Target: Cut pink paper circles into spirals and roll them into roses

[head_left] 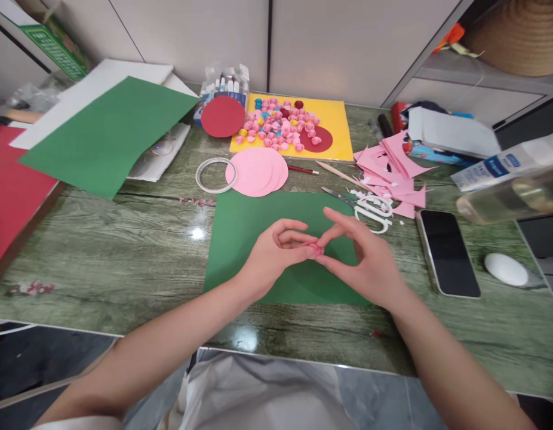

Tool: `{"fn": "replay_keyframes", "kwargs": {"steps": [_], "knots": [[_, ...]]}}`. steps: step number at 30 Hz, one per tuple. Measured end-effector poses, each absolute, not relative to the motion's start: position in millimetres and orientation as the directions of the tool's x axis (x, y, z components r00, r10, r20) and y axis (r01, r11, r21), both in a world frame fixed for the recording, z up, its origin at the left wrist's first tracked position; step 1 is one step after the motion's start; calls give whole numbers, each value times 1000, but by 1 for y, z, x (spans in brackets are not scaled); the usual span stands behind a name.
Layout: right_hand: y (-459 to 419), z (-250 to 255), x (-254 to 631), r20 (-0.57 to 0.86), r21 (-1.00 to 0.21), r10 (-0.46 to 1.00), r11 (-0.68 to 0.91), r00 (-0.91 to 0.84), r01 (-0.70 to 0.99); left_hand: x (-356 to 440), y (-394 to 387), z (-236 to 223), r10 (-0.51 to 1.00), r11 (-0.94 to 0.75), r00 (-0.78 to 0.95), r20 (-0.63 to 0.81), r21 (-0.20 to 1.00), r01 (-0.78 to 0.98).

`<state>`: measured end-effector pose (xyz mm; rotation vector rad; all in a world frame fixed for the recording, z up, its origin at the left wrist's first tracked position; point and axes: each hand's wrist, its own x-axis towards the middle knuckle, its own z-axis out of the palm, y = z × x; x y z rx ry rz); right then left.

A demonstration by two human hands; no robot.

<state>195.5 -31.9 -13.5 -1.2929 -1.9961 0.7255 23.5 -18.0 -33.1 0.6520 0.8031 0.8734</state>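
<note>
Between my fingertips, over a green paper sheet, is a small pink rolled paper flower. My left hand pinches it from the left, thumb below and fingers curled above. From the other side my right hand grips its right edge with thumb and finger. Just beyond the green sheet lie overlapping pink paper circles and a roll of tape. White-handled scissors rest near the sheet's far right corner. Many similar paper flowers are heaped on a yellow sheet behind.
Pink paper scraps and a pencil lie to the right, with a phone, a white computer mouse and a clear bottle. Green card and red card are at left. A red circle leans on marker pens.
</note>
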Motion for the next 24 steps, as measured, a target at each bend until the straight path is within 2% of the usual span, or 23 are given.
{"fn": "replay_keyframes", "kwargs": {"steps": [7,18,21,24], "knots": [[-32,-13,197,231,-747,922,373,-312,550,16,-10,-32,716,658,543,-439,686,-311],[-31,-7,202,104,-727,853,416,-512,546,7,-1,-29,616,630,665,-422,771,-94],[-31,-8,202,83,-715,844,420,-530,558,8,-2,-29,631,618,654,-416,779,-101],[-31,-11,200,142,-680,864,439,-482,587,12,-6,-31,690,624,590,-419,757,-193]]}}
